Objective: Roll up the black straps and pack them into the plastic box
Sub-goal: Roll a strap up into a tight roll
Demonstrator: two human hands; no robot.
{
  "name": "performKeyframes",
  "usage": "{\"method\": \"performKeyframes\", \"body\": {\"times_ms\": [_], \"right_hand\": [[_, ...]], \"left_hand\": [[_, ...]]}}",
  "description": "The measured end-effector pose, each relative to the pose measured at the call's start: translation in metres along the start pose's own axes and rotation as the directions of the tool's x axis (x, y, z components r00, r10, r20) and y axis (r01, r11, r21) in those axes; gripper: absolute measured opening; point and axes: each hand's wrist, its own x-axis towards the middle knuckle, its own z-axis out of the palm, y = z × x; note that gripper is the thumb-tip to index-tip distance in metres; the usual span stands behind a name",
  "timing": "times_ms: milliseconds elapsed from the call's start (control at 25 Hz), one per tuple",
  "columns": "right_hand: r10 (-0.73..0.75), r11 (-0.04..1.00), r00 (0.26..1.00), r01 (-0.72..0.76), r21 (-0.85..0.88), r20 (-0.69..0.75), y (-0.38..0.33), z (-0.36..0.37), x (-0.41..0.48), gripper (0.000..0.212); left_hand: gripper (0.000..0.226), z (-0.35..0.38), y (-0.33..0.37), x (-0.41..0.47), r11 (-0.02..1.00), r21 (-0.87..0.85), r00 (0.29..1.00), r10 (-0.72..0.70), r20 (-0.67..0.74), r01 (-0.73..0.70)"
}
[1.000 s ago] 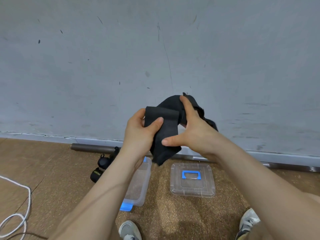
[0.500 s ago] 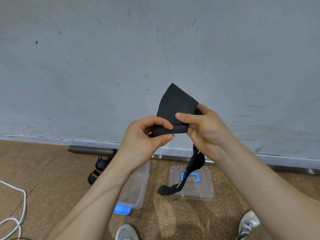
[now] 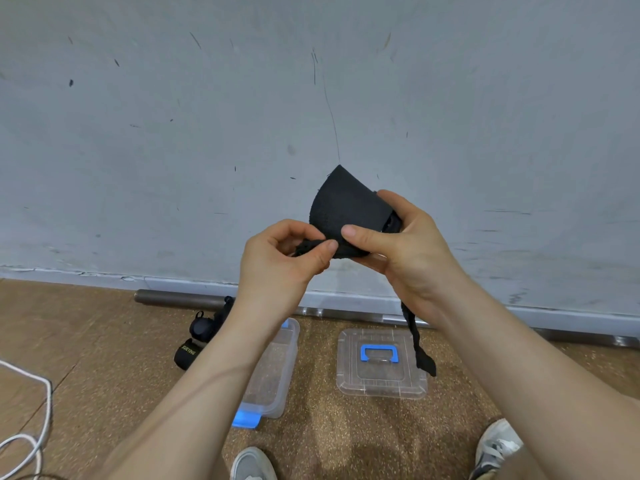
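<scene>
I hold a black strap (image 3: 348, 207) up in front of the grey wall, chest high. My left hand (image 3: 287, 259) pinches its lower left edge between thumb and fingers. My right hand (image 3: 398, 245) grips the wide part, thumb on the front. A narrow tail of the strap hangs down below my right wrist to about the lid. The clear plastic box (image 3: 277, 368) with a blue latch stands open on the floor, partly hidden by my left forearm. Its lid (image 3: 381, 363) with a blue handle lies to its right.
Rolled black straps (image 3: 197, 337) lie on the cork floor left of the box, by a metal pipe (image 3: 180, 297) along the wall base. A white cable (image 3: 27, 420) loops at the far left. My shoes (image 3: 495, 448) show at the bottom edge.
The bunched strap has been spread out into a flat wide flap standing up. Its narrow tail dropped down and now hangs to the right of where it swung before. Both hands shifted slightly.
</scene>
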Motion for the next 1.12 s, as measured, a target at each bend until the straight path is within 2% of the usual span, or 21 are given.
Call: {"method": "performKeyframes", "body": {"times_ms": [80,160,280,320,400,480,600,680,800,960,1120], "right_hand": [[-0.023,0.997,0.999,0.026,-0.070,0.031,0.001,-0.002,0.001,0.096],[-0.036,0.991,0.999,0.037,-0.129,0.006,0.001,-0.002,0.003,0.090],[0.035,0.999,0.999,-0.036,0.032,0.016,-0.002,-0.006,0.003,0.057],[0.063,0.995,0.997,-0.066,0.073,0.038,-0.004,-0.007,0.001,0.050],[0.104,0.989,0.992,-0.111,0.098,0.070,-0.005,-0.008,-0.002,0.047],[0.109,0.991,0.993,-0.113,0.073,0.053,-0.002,-0.003,-0.003,0.048],[-0.053,0.993,0.998,0.051,-0.107,-0.017,0.002,0.004,-0.005,0.066],[-0.139,0.972,0.990,0.139,-0.189,0.011,0.001,0.006,-0.008,0.083],[-0.190,0.925,0.977,0.210,-0.317,0.094,-0.002,0.010,-0.013,0.089],[-0.219,0.882,0.974,0.220,-0.417,0.052,0.000,0.012,-0.010,0.097],[-0.224,0.884,0.973,0.181,-0.431,-0.050,0.005,0.006,-0.002,0.088]], "left_hand": [[0.014,0.002,0.001,0.000,1.000,0.010,0.999,0.001,-0.034,0.000],[0.017,0.001,0.003,-0.001,0.999,-0.034,1.000,-0.016,0.026,0.017],[0.031,-0.008,0.004,0.000,0.996,-0.083,0.972,0.011,0.235,0.009],[0.034,-0.010,0.004,0.000,0.998,-0.056,0.963,0.040,0.268,-0.026],[0.033,-0.012,0.004,0.001,0.996,0.005,0.965,0.081,0.248,-0.085],[0.028,-0.011,0.004,0.000,0.996,0.033,0.974,0.080,0.210,-0.089],[0.014,-0.010,0.002,0.000,0.994,0.076,0.977,0.055,0.207,-0.072],[0.005,-0.011,0.001,0.001,0.997,0.071,0.978,0.019,0.208,-0.035],[0.008,-0.009,0.000,0.002,0.999,0.016,0.987,-0.037,0.156,0.035],[0.008,-0.003,0.003,0.001,0.989,-0.094,0.991,-0.107,0.086,0.115],[0.018,-0.001,0.003,0.000,0.978,-0.156,0.989,-0.125,0.081,0.137]]}}
